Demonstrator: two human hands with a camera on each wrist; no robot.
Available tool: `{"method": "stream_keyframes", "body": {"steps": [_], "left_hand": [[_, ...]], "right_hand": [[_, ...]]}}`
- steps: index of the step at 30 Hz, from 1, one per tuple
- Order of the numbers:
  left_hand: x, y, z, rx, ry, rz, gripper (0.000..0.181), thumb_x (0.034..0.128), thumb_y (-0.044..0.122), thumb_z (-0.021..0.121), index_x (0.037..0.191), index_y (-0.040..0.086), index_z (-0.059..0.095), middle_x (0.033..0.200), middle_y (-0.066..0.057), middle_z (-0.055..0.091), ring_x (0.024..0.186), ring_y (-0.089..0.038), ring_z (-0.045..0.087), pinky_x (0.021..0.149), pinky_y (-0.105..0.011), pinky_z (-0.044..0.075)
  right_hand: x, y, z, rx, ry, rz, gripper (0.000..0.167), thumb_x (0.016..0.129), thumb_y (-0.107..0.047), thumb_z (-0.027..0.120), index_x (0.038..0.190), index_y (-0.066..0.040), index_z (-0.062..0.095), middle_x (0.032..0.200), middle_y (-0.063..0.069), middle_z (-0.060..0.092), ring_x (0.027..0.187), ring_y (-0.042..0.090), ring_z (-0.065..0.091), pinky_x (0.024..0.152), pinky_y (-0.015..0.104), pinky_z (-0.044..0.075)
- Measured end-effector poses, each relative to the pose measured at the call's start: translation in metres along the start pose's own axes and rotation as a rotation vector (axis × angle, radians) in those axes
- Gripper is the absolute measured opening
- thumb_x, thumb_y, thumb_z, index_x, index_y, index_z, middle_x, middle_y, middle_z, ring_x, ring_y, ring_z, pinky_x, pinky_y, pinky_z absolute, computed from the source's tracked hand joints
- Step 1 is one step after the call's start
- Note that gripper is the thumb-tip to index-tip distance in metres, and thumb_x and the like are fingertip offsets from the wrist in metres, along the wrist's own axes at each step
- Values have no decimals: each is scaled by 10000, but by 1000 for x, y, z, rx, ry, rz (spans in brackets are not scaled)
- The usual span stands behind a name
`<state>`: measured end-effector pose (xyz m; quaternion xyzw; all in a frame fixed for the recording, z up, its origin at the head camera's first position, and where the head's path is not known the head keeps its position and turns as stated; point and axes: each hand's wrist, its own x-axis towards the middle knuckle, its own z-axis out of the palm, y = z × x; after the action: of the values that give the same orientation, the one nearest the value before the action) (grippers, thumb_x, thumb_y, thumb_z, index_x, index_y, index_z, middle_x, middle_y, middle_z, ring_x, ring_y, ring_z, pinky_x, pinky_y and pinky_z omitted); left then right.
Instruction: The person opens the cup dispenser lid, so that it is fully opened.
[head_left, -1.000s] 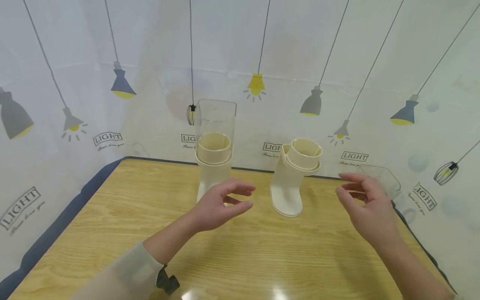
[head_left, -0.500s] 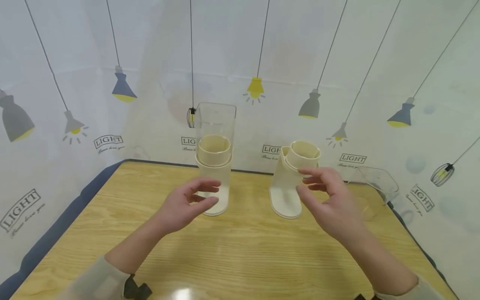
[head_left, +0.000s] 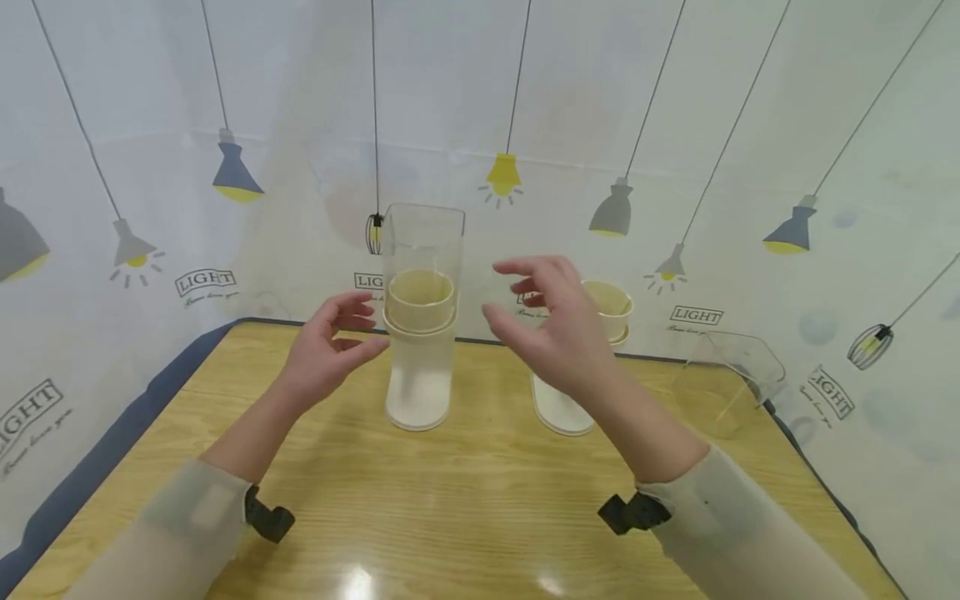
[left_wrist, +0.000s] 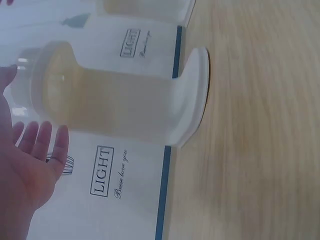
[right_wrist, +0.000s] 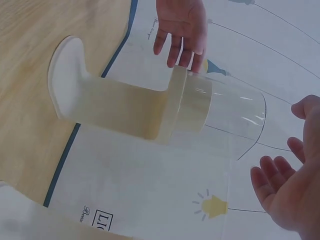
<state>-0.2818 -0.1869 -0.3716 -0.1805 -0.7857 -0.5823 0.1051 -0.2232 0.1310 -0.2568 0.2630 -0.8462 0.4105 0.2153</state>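
PRINTED BACKDROP [head_left: 442, 83] AND WOODEN TABLETOP [head_left: 435, 508]

Backdrop: pale, patterned with pendant lamps on dark cords [head_left: 519, 75]; landmark, the yellow lamp [head_left: 503, 173]. To its left, in order: caged bulb [head_left: 375, 235], blue lamp [head_left: 237, 171], rayed grey lamp [head_left: 135, 244], cropped grey lamp [head_left: 17, 239]. To its right: grey bell-shaped lamp [head_left: 611, 212], a second rayed grey lamp [head_left: 670, 265], a second blue lamp [head_left: 791, 229], a second caged bulb [head_left: 872, 346]. Below it, either side: framed LIGHT labels [head_left: 206, 281]. Lower left of it: dark blue band [head_left: 86, 477]. Well below it: tabletop, pale grained wood, glare spots.

Gap between stands [head_left: 420, 375], right fingers [head_left: 525, 266] before it
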Motion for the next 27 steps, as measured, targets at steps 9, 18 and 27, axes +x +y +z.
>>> {"method": "stream_keyframes", "body": {"steps": [9,18,27], "left_hand": [[42,-8,-7,-82,-162,-44,1000,991,145,812,1761,184,176,1785,-127,295,1666,-341,304,1282,-645,383],[65,-9,0,-158,-291,-52,1090,974,133,788,1779,260,65,1844,-67,190,1714,-298,163,1335,-687,239],[66,-11,8,-145,-291,-55,1092,964,171,793,1777,303,74,1829,-60,242,1702,-312,204,1314,-714,260]], "right_hand": [[48,0,30,-58,-13,-61,518,972,-262,834,1450,-143,672,1528,152,519,1363,305,542,1126,499,521],[76,1,47,-146,-70,-117,492,1031,-330,778,1501,-223,677,1706,124,463,1602,376,368,1300,612,345],[78,2,54,-202,-129,-96,443,1079,-366,707,1507,-254,685,1641,58,552,1550,338,375,1269,570,385]]}}
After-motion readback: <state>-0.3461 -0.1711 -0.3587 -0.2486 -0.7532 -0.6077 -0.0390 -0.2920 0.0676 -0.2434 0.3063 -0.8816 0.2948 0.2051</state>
